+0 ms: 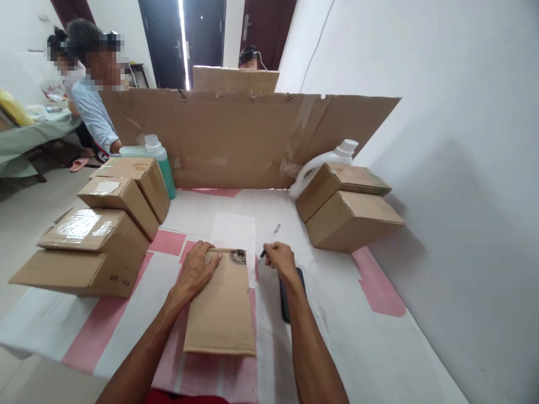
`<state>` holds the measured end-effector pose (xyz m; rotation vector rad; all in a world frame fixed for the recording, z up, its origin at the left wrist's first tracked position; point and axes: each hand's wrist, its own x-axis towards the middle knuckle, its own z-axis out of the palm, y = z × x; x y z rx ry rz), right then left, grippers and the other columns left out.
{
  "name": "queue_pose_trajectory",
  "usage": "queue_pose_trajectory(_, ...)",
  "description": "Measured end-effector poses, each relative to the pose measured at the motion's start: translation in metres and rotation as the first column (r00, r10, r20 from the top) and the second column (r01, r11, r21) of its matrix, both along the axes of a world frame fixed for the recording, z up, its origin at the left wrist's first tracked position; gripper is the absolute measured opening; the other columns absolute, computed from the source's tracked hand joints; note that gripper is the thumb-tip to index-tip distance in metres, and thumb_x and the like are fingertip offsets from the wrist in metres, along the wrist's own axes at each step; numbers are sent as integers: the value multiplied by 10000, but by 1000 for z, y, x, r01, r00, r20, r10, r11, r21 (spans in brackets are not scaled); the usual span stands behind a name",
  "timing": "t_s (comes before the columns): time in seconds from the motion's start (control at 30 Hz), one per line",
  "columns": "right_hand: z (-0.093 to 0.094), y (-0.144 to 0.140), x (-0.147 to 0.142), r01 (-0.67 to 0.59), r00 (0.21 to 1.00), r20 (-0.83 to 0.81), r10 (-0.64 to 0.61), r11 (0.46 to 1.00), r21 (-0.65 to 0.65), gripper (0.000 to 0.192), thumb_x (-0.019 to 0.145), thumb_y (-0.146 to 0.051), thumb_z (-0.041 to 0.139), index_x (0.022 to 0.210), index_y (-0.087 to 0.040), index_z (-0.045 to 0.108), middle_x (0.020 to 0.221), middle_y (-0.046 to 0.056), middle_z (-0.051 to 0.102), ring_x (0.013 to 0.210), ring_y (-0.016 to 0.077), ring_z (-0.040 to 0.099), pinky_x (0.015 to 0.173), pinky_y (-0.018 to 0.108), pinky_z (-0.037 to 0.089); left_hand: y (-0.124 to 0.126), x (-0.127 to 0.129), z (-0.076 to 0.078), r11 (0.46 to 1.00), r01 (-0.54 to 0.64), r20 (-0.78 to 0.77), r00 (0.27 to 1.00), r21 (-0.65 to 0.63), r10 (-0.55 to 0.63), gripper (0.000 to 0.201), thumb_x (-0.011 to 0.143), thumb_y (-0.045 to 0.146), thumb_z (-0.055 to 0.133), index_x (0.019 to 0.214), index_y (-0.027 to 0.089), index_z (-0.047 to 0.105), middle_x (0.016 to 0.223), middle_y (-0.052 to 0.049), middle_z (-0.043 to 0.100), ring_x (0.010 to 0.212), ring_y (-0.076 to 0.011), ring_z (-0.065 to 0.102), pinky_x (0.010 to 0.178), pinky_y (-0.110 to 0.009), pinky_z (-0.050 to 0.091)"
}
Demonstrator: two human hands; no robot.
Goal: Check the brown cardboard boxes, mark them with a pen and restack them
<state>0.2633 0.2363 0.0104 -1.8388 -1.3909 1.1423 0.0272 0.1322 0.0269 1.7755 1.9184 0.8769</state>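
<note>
Left hand (197,269) spread flat, fingers loose, pressing the top left corner of a flat cardboard box (222,306) lying on the pink-and-white table cover (357,314). Right hand (280,259) pinched around a pen (261,256), tip just beside the box's right edge. Black phone (286,300) under the right wrist.

Makeshift packing room in a home or small office. Table (379,336) under white-and-pink cloth; sealed cardboard cartons stacked far left (92,241) and far right (349,210). Flattened cardboard sheet (244,140) walls the far edge. Dark doors (202,33) beyond; other people (95,95) seated far left.
</note>
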Motion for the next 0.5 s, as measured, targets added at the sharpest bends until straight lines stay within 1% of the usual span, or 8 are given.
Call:
queue_pose_trajectory(0.03,5,-4,-2,17,994,-107,-11,998,61,301,957,-404,579,745,-192,563,676,12,654,607,148,663,560,259,519,0,0,0,1000,3,-3,1000,-2,-3,202,969,378,516,1000,217,635,1003,-74,648,996,-281,643,930,-462,524)
queue_pose_trajectory(0.1,17,-15,-11,65,953,-304,-11,984,168,265,941,-466,520,833,-224,530,745,-7,663,641,136,683,563,240,523,0,0,0,1000,9,-9,1000,-5,-9,201,975,365,502,1001,214,631,1002,-76,645,995,-280,643,930,-456,520)
queue_pose_trajectory(0.2,29,-36,-29,107,861,-507,36,962,251,310,877,-547,558,946,-248,516,913,-4,694,735,143,718,670,274,573,1,1,0,1000,8,-17,1000,-12,-9,206,978,362,494,999,207,628,1004,-80,640,995,-280,637,933,-452,512)
queue_pose_trajectory(0.27,30,-49,-41,120,794,-602,84,949,291,321,874,-548,596,942,-241,530,934,14,711,716,150,713,671,292,567,1,0,0,1000,9,-22,1000,-16,-9,207,980,364,495,1001,206,628,1007,-80,639,1000,-278,632,933,-447,511)
queue_pose_trajectory(0.33,28,-58,-51,128,745,-654,133,933,336,300,892,-517,632,922,-228,558,897,22,723,677,147,690,629,278,536,1,0,0,1000,13,-26,1000,-17,-13,204,980,362,500,1007,207,630,1011,-76,639,1000,-273,630,934,-441,510)
queue_pose_trajectory(0.37,26,-61,-54,123,736,-659,155,927,355,292,893,-501,652,911,-221,574,875,23,725,663,145,677,608,270,518,1,0,0,1000,14,-28,999,-17,-15,202,980,359,503,1011,207,631,1013,-75,640,1000,-272,629,935,-440,509)
queue_pose_trajectory(0.5,21,-68,-56,51,779,-596,195,928,369,310,877,-510,670,874,-210,594,761,6,693,605,142,627,553,260,477,1,-1,-1,1000,10,-33,999,-20,-11,209,980,359,508,1023,199,635,1014,-77,642,995,-273,631,929,-445,509)
